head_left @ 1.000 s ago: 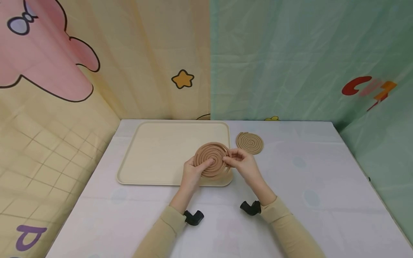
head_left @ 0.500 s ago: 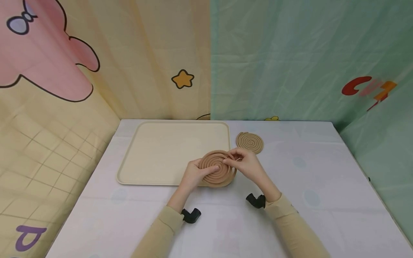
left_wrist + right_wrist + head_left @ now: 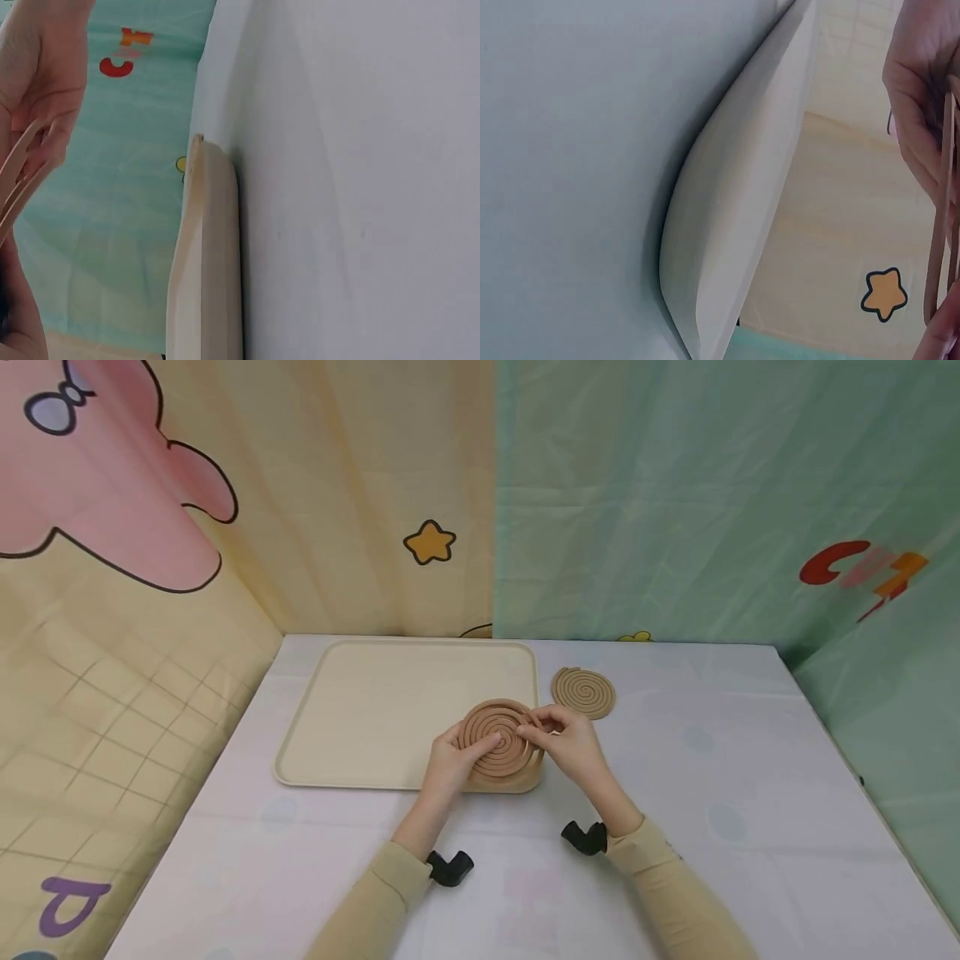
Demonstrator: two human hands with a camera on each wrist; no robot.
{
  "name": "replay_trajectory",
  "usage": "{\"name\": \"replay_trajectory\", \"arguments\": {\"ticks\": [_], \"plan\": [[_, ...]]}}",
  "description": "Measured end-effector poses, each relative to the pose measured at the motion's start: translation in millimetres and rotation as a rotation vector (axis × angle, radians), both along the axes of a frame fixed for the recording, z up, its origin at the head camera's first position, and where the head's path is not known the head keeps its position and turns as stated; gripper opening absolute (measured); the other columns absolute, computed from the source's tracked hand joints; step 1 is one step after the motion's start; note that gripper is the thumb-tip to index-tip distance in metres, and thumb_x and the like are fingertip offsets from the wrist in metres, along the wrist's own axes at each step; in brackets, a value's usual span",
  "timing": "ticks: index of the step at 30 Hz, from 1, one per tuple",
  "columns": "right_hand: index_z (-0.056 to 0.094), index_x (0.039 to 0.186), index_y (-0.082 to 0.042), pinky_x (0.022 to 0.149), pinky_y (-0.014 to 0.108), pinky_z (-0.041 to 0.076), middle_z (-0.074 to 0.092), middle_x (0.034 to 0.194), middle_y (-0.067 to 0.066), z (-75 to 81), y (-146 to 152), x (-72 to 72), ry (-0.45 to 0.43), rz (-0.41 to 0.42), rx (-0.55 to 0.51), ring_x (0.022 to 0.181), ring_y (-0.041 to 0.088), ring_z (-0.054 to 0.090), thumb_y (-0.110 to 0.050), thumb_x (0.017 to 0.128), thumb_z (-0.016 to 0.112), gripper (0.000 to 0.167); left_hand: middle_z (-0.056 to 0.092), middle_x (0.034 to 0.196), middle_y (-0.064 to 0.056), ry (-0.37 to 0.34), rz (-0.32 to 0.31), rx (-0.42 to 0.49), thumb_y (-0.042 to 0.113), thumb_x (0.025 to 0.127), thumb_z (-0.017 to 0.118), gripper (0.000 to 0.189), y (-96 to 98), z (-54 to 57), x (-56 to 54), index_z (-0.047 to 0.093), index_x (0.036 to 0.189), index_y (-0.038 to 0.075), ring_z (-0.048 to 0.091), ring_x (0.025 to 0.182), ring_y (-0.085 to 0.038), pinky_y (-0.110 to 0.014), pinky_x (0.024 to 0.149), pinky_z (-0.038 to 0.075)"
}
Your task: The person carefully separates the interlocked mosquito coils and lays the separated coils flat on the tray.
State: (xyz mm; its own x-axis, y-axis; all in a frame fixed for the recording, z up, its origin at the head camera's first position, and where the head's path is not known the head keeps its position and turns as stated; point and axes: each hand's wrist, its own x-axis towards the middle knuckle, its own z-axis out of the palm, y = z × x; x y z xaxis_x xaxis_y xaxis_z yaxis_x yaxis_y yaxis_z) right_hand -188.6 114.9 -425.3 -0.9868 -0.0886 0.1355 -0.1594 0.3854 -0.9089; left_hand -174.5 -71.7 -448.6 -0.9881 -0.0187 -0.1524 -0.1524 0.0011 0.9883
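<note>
Over the near right corner of the tray, a reddish-brown mosquito coil (image 3: 504, 765) is held up, its flat spiral facing the head camera. My left hand (image 3: 446, 764) grips its left side, the thumb lying across the centre. With thumb and fingers my right hand (image 3: 573, 747) pinches the outer rings at the right edge, where a gap shows between strands. Seen edge-on in the right wrist view, the coil's strands (image 3: 941, 217) stand slightly apart. A second, tan mosquito coil (image 3: 583, 693) lies flat on the table just beyond the right hand.
A cream rectangular tray (image 3: 375, 718) with a low rim lies on the white-covered table (image 3: 750, 760) to the left. Printed curtains (image 3: 645, 510) enclose the table's back and sides. Black curved pieces (image 3: 450, 868) sit at both wrists.
Both hands and the coil dipped toward me and right, then came back up and left. Pinch and grip stay on the coil. The gap between its rings has changed in width.
</note>
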Motion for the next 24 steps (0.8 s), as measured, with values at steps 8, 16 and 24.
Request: {"name": "replay_trajectory", "arguments": {"ticks": [8, 16, 24], "plan": [[0.067, 0.102, 0.001, 0.069, 0.041, 0.059, 0.066, 0.077, 0.003, -8.2, -9, 2.9, -0.118, 0.011, -0.156, 0.066, 0.008, 0.063, -0.013, 0.085, 0.077, 0.025, 0.072, 0.111, -0.013, 0.079, 0.167, 0.182, 0.014, 0.082, 0.079, 0.04, 8.0, -5.2, 3.1, 0.066, 0.118, 0.001, 0.07, 0.097, -0.012, -0.024, 0.085, 0.057], [0.062, 0.097, 0.0, 0.072, 0.039, 0.059, 0.069, 0.08, 0.009, -6.0, -3, 2.8, -0.15, 0.102, -0.112, 0.067, 0.011, 0.067, -0.015, 0.086, 0.076, 0.024, 0.073, 0.112, -0.012, 0.116, 0.082, 0.023, 0.021, 0.083, 0.08, 0.043, -1.2, -6.0, 1.7, 0.067, 0.12, 0.005, 0.069, 0.098, -0.013, -0.024, 0.084, 0.057], [0.07, 0.095, -0.007, 0.057, 0.022, 0.049, 0.066, 0.08, 0.005, 6.3, 3, 0.6, 0.063, 0.13, 0.119, 0.074, 0.014, 0.06, -0.018, 0.082, 0.081, 0.02, 0.073, 0.102, -0.01, 0.095, -0.095, -0.1, 0.024, 0.081, 0.081, 0.042, -6.2, -3.6, 1.2, 0.069, 0.116, 0.005, 0.065, 0.084, -0.009, -0.023, 0.074, 0.056]]}}
